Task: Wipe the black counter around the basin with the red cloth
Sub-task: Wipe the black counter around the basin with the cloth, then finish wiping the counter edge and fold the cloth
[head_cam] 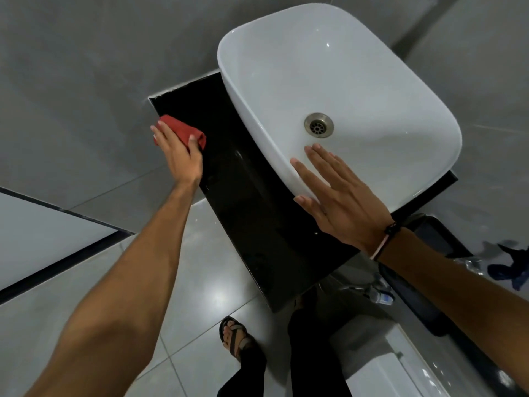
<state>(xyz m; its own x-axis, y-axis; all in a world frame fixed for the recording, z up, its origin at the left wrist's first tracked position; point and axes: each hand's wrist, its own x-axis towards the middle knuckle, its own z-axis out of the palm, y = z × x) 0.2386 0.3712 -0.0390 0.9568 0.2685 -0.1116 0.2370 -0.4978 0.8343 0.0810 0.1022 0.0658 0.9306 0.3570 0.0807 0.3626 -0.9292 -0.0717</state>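
A white oval basin with a metal drain sits on a glossy black counter. My left hand presses a folded red cloth flat on the counter's far left end, close to the grey wall. My right hand rests with fingers spread on the basin's near rim, holding nothing. A dark band with a pale strap circles the right wrist.
Grey tiled walls meet the counter at its left and far sides. Below lie pale floor tiles, my sandalled foot, a small plastic bottle and a blue cloth at the right.
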